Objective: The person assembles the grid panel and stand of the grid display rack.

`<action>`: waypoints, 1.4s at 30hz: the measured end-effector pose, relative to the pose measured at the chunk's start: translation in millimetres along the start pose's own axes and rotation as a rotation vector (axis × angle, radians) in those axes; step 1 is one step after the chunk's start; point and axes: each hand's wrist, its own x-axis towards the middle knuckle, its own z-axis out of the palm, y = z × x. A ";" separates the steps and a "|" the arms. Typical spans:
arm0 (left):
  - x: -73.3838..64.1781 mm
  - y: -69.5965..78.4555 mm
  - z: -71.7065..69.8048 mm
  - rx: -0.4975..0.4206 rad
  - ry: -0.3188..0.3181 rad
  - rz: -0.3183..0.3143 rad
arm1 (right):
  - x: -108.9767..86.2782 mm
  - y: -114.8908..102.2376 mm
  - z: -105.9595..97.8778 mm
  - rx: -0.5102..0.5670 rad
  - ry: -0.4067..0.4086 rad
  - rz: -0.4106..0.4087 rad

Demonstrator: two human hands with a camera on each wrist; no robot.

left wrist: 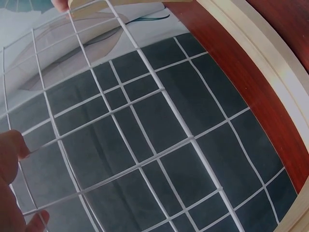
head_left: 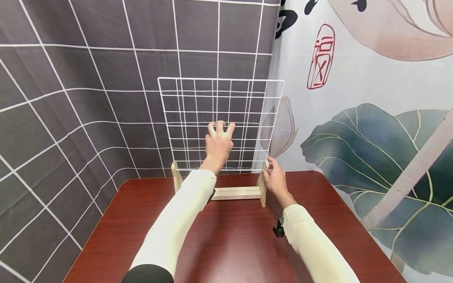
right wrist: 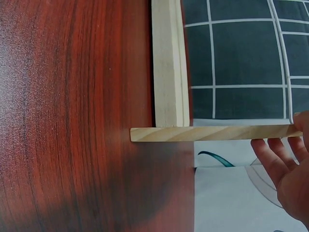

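A white wire grid panel [head_left: 221,79] stands upright and leans slightly back in a pale wooden stand [head_left: 237,193]. The stand has an upright at each end and a crossbar low between them. My left hand [head_left: 218,146] grips wires near the middle of the panel, its fingertips hooked at the mesh. At the panel's lower right corner, my right hand [head_left: 277,180] holds the upper end of the right upright [right wrist: 212,133]. In the right wrist view its fingers lie along the outer side of that wood, with the thumb near the top.
The stand rests near the back edge of a reddish-brown table [head_left: 233,251]. Behind it hangs a dark grey curtain [head_left: 106,118] with white grid lines. A white curtain [head_left: 297,70] with lotus pictures hangs at the right.
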 end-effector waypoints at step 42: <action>-7.1 4.5 8.9 -0.034 0.008 -0.027 | 1.0 4.6 1.2 -0.012 0.018 -0.011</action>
